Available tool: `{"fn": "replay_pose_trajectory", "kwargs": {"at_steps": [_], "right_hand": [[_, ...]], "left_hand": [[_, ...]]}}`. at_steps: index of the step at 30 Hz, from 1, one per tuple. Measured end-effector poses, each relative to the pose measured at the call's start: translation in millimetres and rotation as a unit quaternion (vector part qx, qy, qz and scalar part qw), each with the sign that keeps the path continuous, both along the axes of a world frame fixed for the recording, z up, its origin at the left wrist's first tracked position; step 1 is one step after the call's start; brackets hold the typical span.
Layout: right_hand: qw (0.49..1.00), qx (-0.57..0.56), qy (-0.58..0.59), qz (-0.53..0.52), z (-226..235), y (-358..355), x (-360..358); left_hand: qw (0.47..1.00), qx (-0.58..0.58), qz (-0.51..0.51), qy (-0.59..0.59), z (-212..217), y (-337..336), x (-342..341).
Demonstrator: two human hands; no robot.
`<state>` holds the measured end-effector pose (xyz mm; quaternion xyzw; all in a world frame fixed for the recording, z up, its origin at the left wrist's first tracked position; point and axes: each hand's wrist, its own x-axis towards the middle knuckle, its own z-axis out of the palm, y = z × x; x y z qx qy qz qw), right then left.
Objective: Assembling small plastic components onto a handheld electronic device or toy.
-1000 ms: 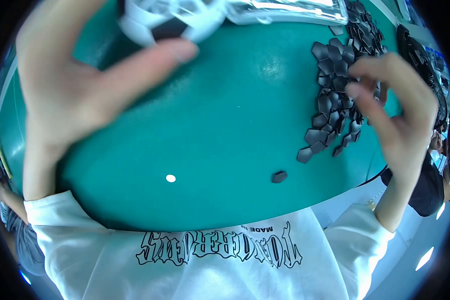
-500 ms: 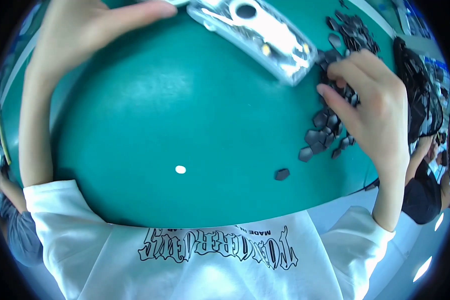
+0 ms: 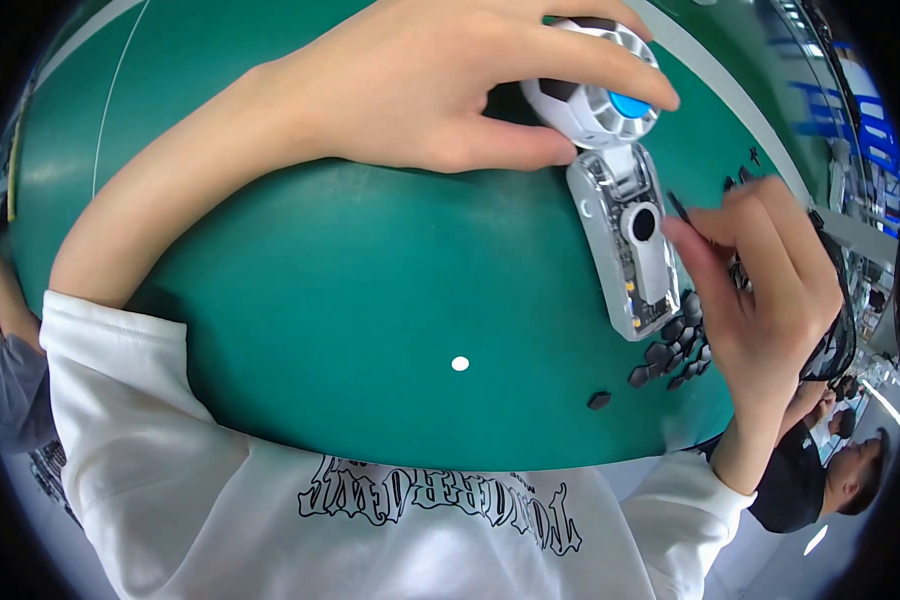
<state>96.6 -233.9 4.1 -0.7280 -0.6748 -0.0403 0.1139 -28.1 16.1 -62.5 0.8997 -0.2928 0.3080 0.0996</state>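
Note:
My left hand (image 3: 460,85) is closed around the round, faceted silver-white head (image 3: 595,118) of a device, with a blue disc in its face and a black panel on its side. Joined to that head is a clear-cased body (image 3: 618,250) with a black round spot and visible inner parts, lying on the green table. Beside the body, my right hand (image 3: 765,275) pinches a thin black tile (image 3: 678,207) between thumb and fingers. Several loose black five-sided tiles (image 3: 660,355) lie under and near my right hand; one tile (image 3: 599,400) sits apart from them.
A small white oval (image 3: 460,364) lies on the green tabletop (image 3: 350,290). At the right edge is a black mesh bag (image 3: 835,340), partly hidden by my hand. Other people stand at the left and at the lower right (image 3: 795,480), with blue stools (image 3: 875,125) beyond.
The view has shifted, and my left hand with the device now shows more fully. The device stands more upright in the picture. My right hand has risen from the pile with a black tile.

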Motion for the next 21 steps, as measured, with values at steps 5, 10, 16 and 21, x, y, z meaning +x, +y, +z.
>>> {"fn": "replay_pose_trajectory", "kwargs": {"at_steps": [5,10,16,21], "right_hand": [[0.997,0.065,0.014,0.046,-6.9,37.5,-12.0],[0.995,0.083,-0.039,0.024,-7.6,44.1,-18.6],[0.996,0.087,-0.002,0.001,-1.5,47.3,-16.0],[0.997,0.063,0.011,-0.042,3.9,47.2,-8.4]], "left_hand": [[0.997,-0.056,0.04,0.043,-2.9,-4.9,0.4],[0.938,-0.328,-0.078,0.08,-13.5,-1.8,2.8],[0.955,-0.276,-0.058,0.09,-1.8,4.7,-0.6],[0.98,-0.184,-0.021,0.077,15.9,4.3,-3.8]]}}
